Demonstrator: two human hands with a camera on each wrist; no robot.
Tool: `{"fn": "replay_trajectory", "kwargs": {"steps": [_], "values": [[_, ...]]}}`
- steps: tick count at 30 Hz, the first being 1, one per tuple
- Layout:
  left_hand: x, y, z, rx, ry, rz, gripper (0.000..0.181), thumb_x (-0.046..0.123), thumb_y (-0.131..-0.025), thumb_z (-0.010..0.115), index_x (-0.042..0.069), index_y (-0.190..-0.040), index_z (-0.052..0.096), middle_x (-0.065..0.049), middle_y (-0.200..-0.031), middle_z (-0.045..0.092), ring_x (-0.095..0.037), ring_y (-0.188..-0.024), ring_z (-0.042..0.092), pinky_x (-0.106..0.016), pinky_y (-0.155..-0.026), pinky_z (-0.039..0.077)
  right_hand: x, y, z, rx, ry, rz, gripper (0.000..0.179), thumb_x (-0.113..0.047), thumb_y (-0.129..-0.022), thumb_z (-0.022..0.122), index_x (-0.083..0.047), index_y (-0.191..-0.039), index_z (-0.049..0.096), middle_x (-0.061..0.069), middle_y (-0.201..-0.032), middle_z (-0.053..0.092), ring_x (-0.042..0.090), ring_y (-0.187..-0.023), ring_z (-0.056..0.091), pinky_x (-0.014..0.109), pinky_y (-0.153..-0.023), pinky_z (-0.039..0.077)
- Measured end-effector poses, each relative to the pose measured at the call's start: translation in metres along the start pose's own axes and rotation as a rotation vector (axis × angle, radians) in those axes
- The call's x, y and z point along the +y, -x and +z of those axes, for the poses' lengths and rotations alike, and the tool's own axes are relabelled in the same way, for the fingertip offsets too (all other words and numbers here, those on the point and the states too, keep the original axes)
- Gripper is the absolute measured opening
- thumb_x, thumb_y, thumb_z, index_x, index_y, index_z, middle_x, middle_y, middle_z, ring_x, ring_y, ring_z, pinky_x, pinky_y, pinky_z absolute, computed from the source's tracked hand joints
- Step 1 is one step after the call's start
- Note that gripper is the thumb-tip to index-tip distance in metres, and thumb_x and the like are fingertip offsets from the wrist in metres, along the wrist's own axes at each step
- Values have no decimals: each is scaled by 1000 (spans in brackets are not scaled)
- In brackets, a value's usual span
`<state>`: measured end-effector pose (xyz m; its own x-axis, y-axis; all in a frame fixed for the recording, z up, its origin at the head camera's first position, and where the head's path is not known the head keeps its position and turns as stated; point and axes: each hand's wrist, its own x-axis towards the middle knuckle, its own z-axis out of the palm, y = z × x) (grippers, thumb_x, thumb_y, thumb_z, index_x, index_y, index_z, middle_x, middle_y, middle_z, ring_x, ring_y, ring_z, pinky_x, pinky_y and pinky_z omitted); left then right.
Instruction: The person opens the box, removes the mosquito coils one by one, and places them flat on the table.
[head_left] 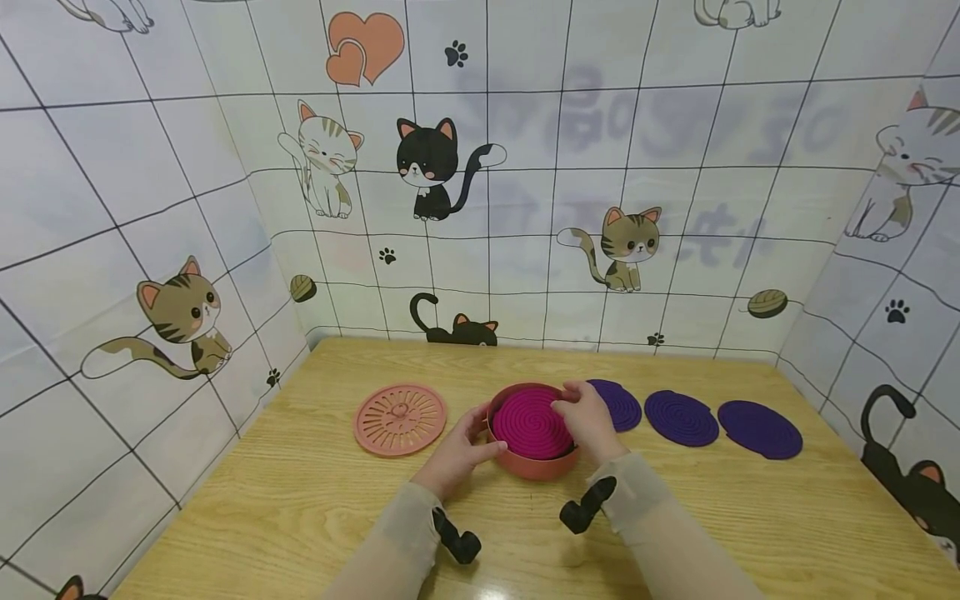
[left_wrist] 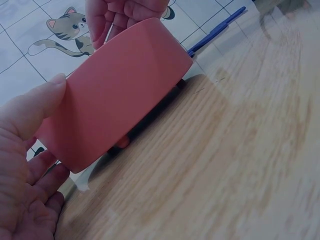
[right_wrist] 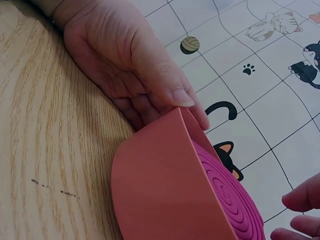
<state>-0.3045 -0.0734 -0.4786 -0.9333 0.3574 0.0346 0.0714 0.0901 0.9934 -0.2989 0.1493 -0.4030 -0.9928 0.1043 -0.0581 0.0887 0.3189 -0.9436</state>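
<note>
A magenta spiral disc, which looks like a mosquito coil (head_left: pixel 533 422), lies inside a round coral-pink tin (head_left: pixel 536 467), just below its rim. My left hand (head_left: pixel 457 454) grips the tin's left side, thumb at the rim (right_wrist: pixel 184 119) and fingers round the outer wall. Over the right edge of the magenta coil hovers my right hand (head_left: pixel 588 419). In the right wrist view its thumb and fingers (right_wrist: pixel 302 192) are spread apart, with nothing between them. The left wrist view shows the tin's smooth side wall (left_wrist: pixel 117 95) close to the table.
A coral-pink slotted lid (head_left: pixel 400 419) lies flat on the wooden table (head_left: pixel 315 517), left of the tin. To the right lie three dark blue spiral coils (head_left: pixel 681 417) in a row. Cat-patterned sheeting (head_left: pixel 517 250) walls in the back and sides.
</note>
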Motion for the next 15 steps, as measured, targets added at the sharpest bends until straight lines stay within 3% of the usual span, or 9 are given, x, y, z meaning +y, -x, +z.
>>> {"fn": "replay_trajectory", "kwargs": {"steps": [15], "values": [[1,0,0,-4,19,14,81,28,-83,77,15,-149,32,-7,-148,39,-28,-137,35,-44,-108,35,2,-3,-3,51,-232,34,51,1,-94,54,2,-141,36,22,-139,41,34,-128,40,46,-106,37]]}}
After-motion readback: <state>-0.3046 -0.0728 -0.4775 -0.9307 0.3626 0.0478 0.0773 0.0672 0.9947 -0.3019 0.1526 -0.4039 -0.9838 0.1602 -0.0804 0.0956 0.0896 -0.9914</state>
